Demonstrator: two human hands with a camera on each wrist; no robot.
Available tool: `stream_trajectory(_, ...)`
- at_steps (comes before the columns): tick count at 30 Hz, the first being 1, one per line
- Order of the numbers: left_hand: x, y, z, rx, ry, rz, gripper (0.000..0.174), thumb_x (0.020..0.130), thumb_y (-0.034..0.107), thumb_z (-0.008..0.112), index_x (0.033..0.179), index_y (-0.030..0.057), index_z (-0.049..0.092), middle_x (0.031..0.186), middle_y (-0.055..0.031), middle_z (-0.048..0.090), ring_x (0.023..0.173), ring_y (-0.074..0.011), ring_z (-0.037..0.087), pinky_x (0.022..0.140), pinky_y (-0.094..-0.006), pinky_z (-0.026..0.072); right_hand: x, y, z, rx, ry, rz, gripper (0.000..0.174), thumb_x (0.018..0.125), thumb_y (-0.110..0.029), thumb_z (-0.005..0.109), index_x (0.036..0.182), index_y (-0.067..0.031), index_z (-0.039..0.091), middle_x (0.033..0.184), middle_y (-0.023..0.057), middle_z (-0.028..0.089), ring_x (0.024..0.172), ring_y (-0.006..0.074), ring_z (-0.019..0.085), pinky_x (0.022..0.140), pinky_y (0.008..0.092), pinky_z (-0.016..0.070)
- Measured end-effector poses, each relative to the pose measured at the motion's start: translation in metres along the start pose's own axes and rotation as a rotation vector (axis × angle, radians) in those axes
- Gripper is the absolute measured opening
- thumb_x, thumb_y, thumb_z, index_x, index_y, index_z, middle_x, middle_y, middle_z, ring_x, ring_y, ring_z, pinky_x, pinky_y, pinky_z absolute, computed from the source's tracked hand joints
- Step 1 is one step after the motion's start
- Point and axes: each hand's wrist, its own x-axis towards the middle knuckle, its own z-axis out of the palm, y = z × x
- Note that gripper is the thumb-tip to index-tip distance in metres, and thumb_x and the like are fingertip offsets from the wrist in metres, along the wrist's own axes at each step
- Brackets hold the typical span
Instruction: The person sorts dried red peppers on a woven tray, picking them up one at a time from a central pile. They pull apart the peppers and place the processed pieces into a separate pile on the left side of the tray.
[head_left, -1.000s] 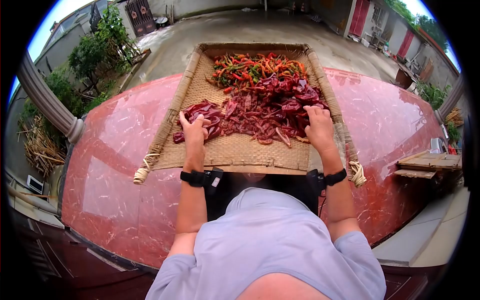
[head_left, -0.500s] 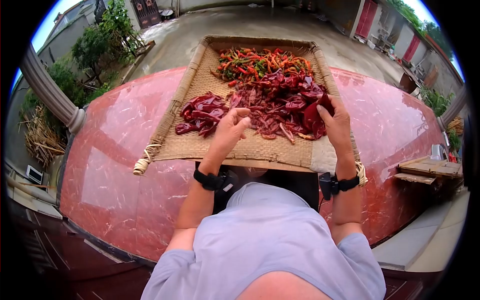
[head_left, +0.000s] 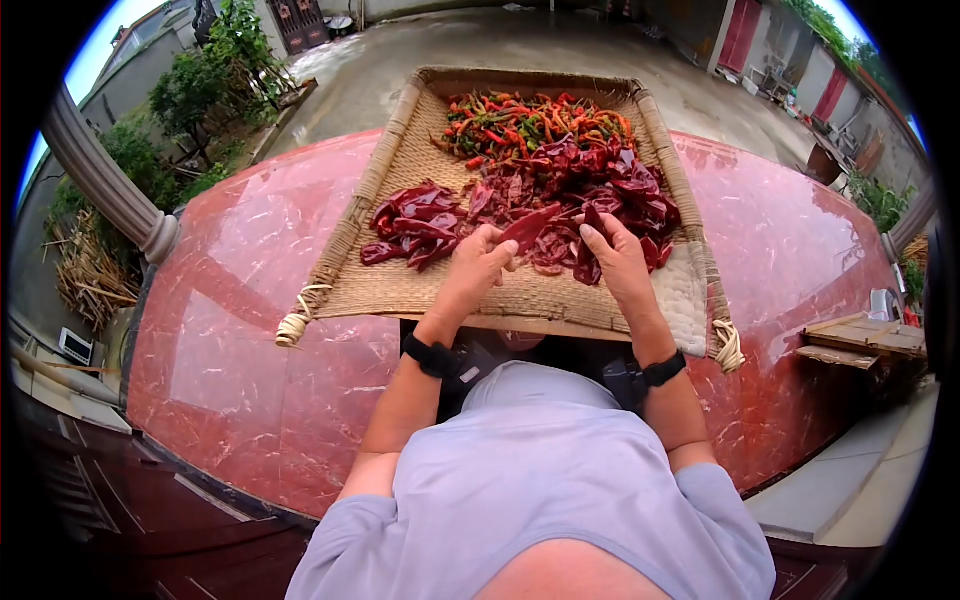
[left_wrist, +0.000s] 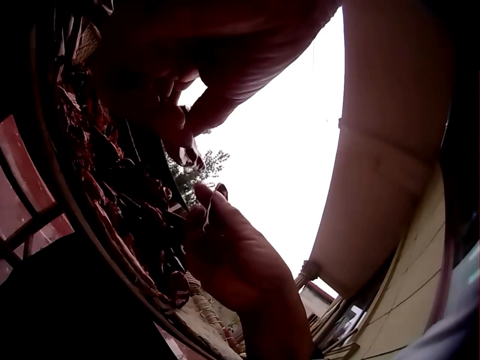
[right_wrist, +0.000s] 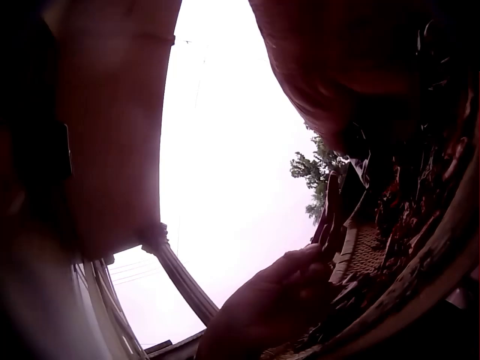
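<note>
- Since the earlier frame, the right hand has been brought from the right side of the woven tray towards its middle, and the two hands are now nearer to each other.
- By the left hand, a long red pepper is pinched between thumb and fingers; it is pointed towards the other hand.
- By the right hand, a darker dried pepper is gripped with thumb and fingers, its lower end hanging over the front part of the heap.
- The step in hand is judged to be the handling of single peppers, taken one in each hand above the tray. For the next move, both pinches seem to be required light but sure, since dry skin could be torn.
- On the left side of the tray, a small pile of glossy peppers is seen apart; on the right, a bigger heap of dark red peppers is spread.
- At the far end, small red, orange and green chillies are gathered, touching the bigger heap.
- The way between the hands is not blocked, but peppers are crowded just below, so neighbours could be dragged along.
- Under the tray, a red stone surface is seen.
</note>
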Motion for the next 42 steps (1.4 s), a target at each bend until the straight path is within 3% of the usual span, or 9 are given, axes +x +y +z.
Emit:
stream_trajectory(4,0.007,0.000,-0.032,-0.114,0.385,0.047,0.037,0.096,0.016,0.061,0.127,-0.0007,0.048,0.081,-0.0049,0.066,0.058,-0.0071,0.052,0.052,-0.0221,0.0427,0.003,-0.008,0.005,-0.593,-0.063,-0.035,0.033,0.089,-0.026,0.066,0.115,-0.0063,0.065,0.107,0.0190,0.069,0.100,0.0349,0.066,0.085,0.0404,0.0508)
stream_trajectory(8,0.004,0.005,-0.044,-0.353,0.617,0.193,0.056,0.094,0.006,0.060,0.142,-0.0021,0.034,0.088,-0.0076,0.063,0.056,-0.0074,0.047,0.050,-0.0220,0.0372,0.019,-0.050,0.039,-0.952,-0.209,-0.064,0.030,0.089,-0.027,0.064,0.113,-0.0079,0.064,0.102,0.0149,0.069,0.099,0.0372,0.064,0.083,0.0445,0.0511)
stream_trajectory(14,0.002,0.007,-0.024,-0.303,0.566,0.249,0.052,0.093,0.006,0.060,0.140,0.0031,0.038,0.089,-0.0033,0.059,0.062,-0.0064,0.052,0.055,-0.0211,0.0417,0.051,-0.070,0.097,-0.576,-0.054,-0.503,0.025,0.089,-0.021,0.064,0.113,-0.0126,0.065,0.106,0.0108,0.066,0.102,0.0335,0.062,0.084,0.0440,0.0521)
stream_trajectory(22,0.000,0.001,-0.025,-0.360,0.485,0.161,0.036,0.093,0.005,0.060,0.127,0.0006,0.050,0.086,-0.0010,0.057,0.062,-0.0054,0.052,0.055,-0.0193,0.0396,0.041,-0.020,0.002,-1.344,0.054,-0.535,0.033,0.078,0.001,0.062,0.108,-0.0129,0.065,0.099,0.0094,0.061,0.100,0.0314,0.056,0.082,0.0409,0.0516)
stream_trajectory(26,0.003,-0.003,-0.016,-0.363,0.337,0.149,0.032,0.093,0.005,0.059,0.124,0.0011,0.053,0.092,-0.0027,0.058,0.065,-0.0056,0.054,0.057,-0.0201,0.0414,0.043,-0.006,-0.028,-1.442,0.057,-0.536,0.029,0.079,-0.002,0.065,0.105,-0.0135,0.067,0.099,0.0078,0.062,0.100,0.0291,0.057,0.079,0.0397,0.0528)
stream_trajectory(31,0.000,-0.003,-0.014,-0.281,0.317,0.138,0.029,0.093,0.006,0.058,0.121,0.0011,0.055,0.096,-0.0045,0.060,0.067,-0.0064,0.055,0.060,-0.0203,0.0445,0.050,-0.013,-0.030,-1.395,0.116,-0.617,0.022,0.080,-0.004,0.065,0.099,-0.0140,0.069,0.090,0.0063,0.062,0.093,0.0261,0.060,0.079,0.0364,0.0534)
stream_trajectory(35,0.002,-0.005,-0.007,-0.212,0.243,0.101,0.029,0.094,0.010,0.059,0.122,0.0014,0.055,0.097,-0.0049,0.061,0.068,-0.0061,0.055,0.061,-0.0196,0.0446,0.043,-0.032,-0.021,-1.086,0.161,-0.563,0.024,0.084,-0.007,0.065,0.107,-0.0133,0.069,0.101,0.0085,0.066,0.098,0.0281,0.061,0.083,0.0369,0.0529)
stream_trajectory(39,-0.001,-0.001,0.011,-0.099,0.091,0.076,0.034,0.096,0.017,0.061,0.127,0.0026,0.054,0.100,-0.0062,0.063,0.071,-0.0065,0.058,0.062,-0.0203,0.0458,0.038,-0.041,-0.005,-0.185,-0.018,-0.160,0.026,0.094,-0.007,0.064,0.119,-0.0048,0.062,0.109,0.0059,0.066,0.096,0.0166,0.064,0.081,0.0324,0.0527)
stream_trajectory(42,-0.011,0.010,0.028,-0.091,0.016,0.051,0.043,0.096,0.026,0.064,0.131,0.0025,0.054,0.104,-0.0060,0.064,0.075,-0.0078,0.060,0.065,-0.0229,0.0478,0.022,-0.045,0.017,0.096,-0.061,0.003,0.035,0.096,-0.007,0.061,0.130,-0.0020,0.052,0.109,0.0064,0.063,0.093,0.0129,0.064,0.074,0.0272,0.0550)
